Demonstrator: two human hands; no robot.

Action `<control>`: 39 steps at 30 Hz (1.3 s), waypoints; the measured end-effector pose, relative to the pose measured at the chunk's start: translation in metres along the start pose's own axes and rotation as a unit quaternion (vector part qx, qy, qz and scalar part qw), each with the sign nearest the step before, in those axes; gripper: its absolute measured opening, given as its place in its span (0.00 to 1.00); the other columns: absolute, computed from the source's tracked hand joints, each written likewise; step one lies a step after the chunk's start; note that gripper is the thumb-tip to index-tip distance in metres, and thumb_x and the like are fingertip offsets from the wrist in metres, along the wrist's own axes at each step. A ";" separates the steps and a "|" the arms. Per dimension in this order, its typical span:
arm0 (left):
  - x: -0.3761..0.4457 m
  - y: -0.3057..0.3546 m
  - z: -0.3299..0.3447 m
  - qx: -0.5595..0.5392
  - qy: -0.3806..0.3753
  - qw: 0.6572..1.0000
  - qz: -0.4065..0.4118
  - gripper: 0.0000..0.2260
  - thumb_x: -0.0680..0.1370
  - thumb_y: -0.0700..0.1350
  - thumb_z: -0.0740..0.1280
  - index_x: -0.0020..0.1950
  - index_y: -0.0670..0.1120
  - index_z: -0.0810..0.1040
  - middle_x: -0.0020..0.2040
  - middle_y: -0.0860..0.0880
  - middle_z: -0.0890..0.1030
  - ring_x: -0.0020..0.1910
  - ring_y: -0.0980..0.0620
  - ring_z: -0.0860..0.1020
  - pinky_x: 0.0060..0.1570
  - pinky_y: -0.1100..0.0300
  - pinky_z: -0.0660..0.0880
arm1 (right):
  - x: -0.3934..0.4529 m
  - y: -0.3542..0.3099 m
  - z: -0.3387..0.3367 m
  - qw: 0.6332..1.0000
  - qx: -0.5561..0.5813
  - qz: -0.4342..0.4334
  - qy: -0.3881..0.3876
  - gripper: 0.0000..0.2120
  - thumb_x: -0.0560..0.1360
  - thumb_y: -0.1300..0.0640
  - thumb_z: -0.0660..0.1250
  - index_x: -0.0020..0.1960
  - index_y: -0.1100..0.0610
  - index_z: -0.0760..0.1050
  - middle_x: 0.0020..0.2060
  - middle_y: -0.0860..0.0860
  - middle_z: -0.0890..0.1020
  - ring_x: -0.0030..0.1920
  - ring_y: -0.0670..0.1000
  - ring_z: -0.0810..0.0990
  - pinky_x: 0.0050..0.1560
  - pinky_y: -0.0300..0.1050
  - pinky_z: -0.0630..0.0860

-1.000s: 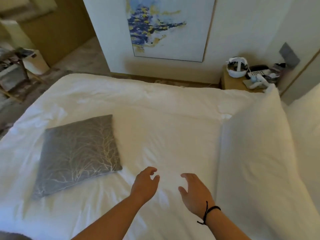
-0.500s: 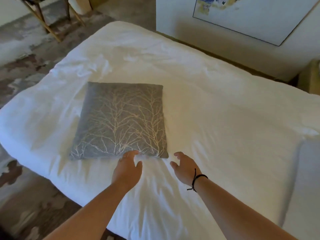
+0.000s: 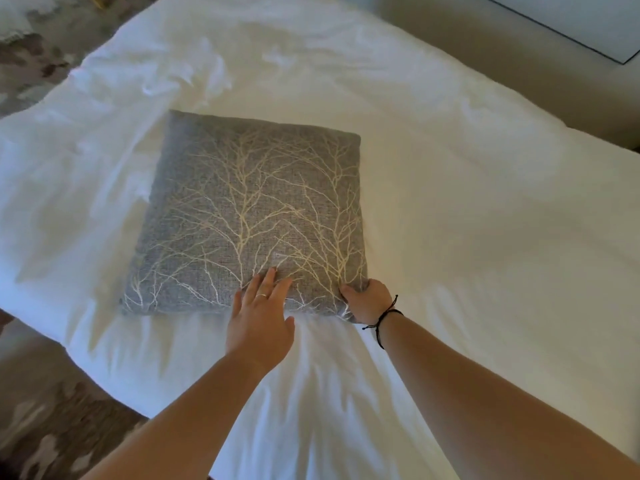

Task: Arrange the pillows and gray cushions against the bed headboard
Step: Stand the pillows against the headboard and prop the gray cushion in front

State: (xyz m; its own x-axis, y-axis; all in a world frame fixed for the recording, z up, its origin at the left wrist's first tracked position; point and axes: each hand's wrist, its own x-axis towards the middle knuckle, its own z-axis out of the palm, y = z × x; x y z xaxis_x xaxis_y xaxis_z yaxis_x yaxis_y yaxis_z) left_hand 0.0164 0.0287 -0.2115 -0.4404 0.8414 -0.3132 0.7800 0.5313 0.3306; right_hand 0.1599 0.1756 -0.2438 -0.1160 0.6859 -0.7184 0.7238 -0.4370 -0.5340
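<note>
Filling most of the view, a bed (image 3: 450,209) covered in a rumpled white duvet runs from the near edge out toward a pale wall (image 3: 467,32), with patterned brown and cream carpet (image 3: 45,431) showing at the lower left and again at the upper left corner. The lower corner of a framed picture (image 3: 588,19) hangs on the wall at the upper right.

A gray cushion (image 3: 252,209) with a pale branching-twig pattern lies flat on the duvet, left of the middle of the bed and close to its near edge, one side slightly skewed to the bed's edge. No headboard or pillows show here.

Two bare forearms reach in from the bottom. The left hand (image 3: 259,327) lies palm down with its fingers (image 3: 266,282) spread and resting on the cushion's near edge, the thumb out on the duvet side; a thin ring (image 3: 262,295) sits on one finger. The right hand (image 3: 369,303) is curled round the cushion's near right corner, thumb on top of the fabric and the other fingers tucked out of sight beneath, pinching that corner. A black cord bracelet (image 3: 384,318) circles the right wrist, its loose ends sticking out.
</note>
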 end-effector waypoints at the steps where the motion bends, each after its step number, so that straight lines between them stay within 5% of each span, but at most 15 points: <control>1: 0.002 -0.001 0.001 0.005 0.006 1.000 0.003 0.32 0.78 0.50 0.66 0.77 0.58 0.54 0.81 0.53 0.50 0.79 0.49 0.47 0.76 0.48 0.47 | 0.002 -0.003 0.001 1.000 0.023 0.014 0.011 0.18 0.72 0.49 0.73 0.47 0.64 0.76 0.45 0.58 0.83 0.48 0.59 0.82 0.52 0.60 0.80; 5: 0.005 -0.005 -0.005 0.011 0.016 1.000 0.006 0.36 0.76 0.50 0.69 0.78 0.58 0.52 0.81 0.52 0.52 0.79 0.48 0.49 0.76 0.47 0.48 | -0.009 -0.020 -0.005 0.997 0.067 0.025 0.026 0.16 0.69 0.52 0.77 0.41 0.65 0.76 0.38 0.63 0.81 0.40 0.59 0.82 0.49 0.58 0.81; 9: -0.005 -0.011 -0.031 0.004 0.042 0.999 0.007 0.39 0.74 0.52 0.72 0.78 0.59 0.52 0.80 0.51 0.55 0.78 0.47 0.52 0.76 0.46 0.52 | -0.052 -0.041 -0.019 0.994 0.086 -0.060 0.035 0.11 0.71 0.57 0.75 0.38 0.60 0.74 0.33 0.62 0.75 0.36 0.61 0.81 0.42 0.61 0.80; 12: -0.013 -0.008 -0.057 -0.019 0.065 0.998 0.019 0.41 0.72 0.56 0.73 0.78 0.60 0.53 0.80 0.50 0.57 0.78 0.45 0.54 0.75 0.42 0.55 | -0.097 -0.053 -0.035 0.983 0.084 -0.153 0.057 0.20 0.71 0.58 0.74 0.31 0.57 0.64 0.28 0.56 0.67 0.26 0.53 0.74 0.27 0.43 0.70; 15: -0.023 0.014 -0.081 -0.050 0.029 0.998 0.026 0.52 0.67 0.62 0.75 0.77 0.66 0.40 0.81 0.52 0.50 0.79 0.44 0.50 0.74 0.39 0.57 | -0.151 -0.060 -0.064 0.971 0.059 -0.210 0.092 0.25 0.71 0.57 0.74 0.30 0.56 0.57 0.27 0.59 0.62 0.27 0.58 0.69 0.32 0.49 0.64; 19: -0.051 0.075 -0.089 -0.084 -0.028 0.993 0.073 0.57 0.63 0.67 0.75 0.73 0.70 0.31 0.81 0.52 0.43 0.79 0.40 0.48 0.71 0.36 0.61 | -0.218 -0.045 -0.123 0.964 0.064 -0.225 0.127 0.24 0.72 0.58 0.72 0.32 0.63 0.58 0.30 0.69 0.68 0.31 0.62 0.75 0.34 0.54 0.70; 25: -0.104 0.194 -0.082 -0.160 -0.038 0.971 0.173 0.56 0.59 0.76 0.68 0.74 0.70 0.32 0.81 0.53 0.50 0.77 0.44 0.60 0.60 0.37 0.74 | -0.303 -0.005 -0.222 0.938 0.013 -0.249 0.240 0.24 0.70 0.59 0.73 0.32 0.55 0.55 0.31 0.54 0.62 0.31 0.48 0.61 0.33 0.44 0.59; 29: -0.145 0.279 -0.079 -0.184 -0.022 0.954 0.237 0.56 0.58 0.77 0.66 0.75 0.68 0.35 0.80 0.57 0.54 0.67 0.46 0.74 0.43 0.46 0.78 | -0.358 0.035 -0.289 0.912 -0.008 -0.274 0.305 0.24 0.70 0.58 0.72 0.31 0.54 0.56 0.32 0.51 0.65 0.31 0.46 0.63 0.33 0.39 0.62; 33: -0.195 0.369 -0.066 -0.201 -0.021 0.932 0.301 0.56 0.58 0.75 0.67 0.76 0.67 0.38 0.78 0.56 0.61 0.63 0.46 0.76 0.44 0.45 0.79 | -0.405 0.093 -0.356 0.876 -0.006 -0.285 0.390 0.24 0.71 0.57 0.73 0.31 0.53 0.58 0.32 0.50 0.66 0.32 0.46 0.65 0.33 0.37 0.63; 36: -0.234 0.435 -0.041 -0.198 -0.089 0.917 0.335 0.57 0.58 0.74 0.70 0.76 0.66 0.39 0.76 0.56 0.65 0.64 0.48 0.75 0.49 0.48 0.78 | -0.423 0.163 -0.406 0.856 0.022 -0.246 0.455 0.23 0.71 0.55 0.73 0.30 0.51 0.59 0.29 0.47 0.67 0.31 0.43 0.69 0.33 0.32 0.66; 39: -0.256 0.479 -0.006 -0.153 -0.271 0.874 0.374 0.62 0.60 0.62 0.81 0.79 0.61 0.39 0.80 0.53 0.57 0.74 0.50 0.65 0.66 0.50 0.71 | -0.416 0.253 -0.443 0.905 -0.006 -0.094 0.416 0.23 0.74 0.53 0.71 0.30 0.55 0.60 0.26 0.52 0.66 0.28 0.52 0.71 0.31 0.45 0.68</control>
State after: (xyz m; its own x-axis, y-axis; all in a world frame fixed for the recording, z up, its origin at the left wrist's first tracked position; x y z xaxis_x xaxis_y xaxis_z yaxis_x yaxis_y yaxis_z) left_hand 0.4999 0.0688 0.0323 0.4819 0.8379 -0.2562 0.5677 -0.0758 0.8198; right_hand 0.6925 0.0375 0.1174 0.3107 0.9501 -0.0290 0.7523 -0.2645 -0.6033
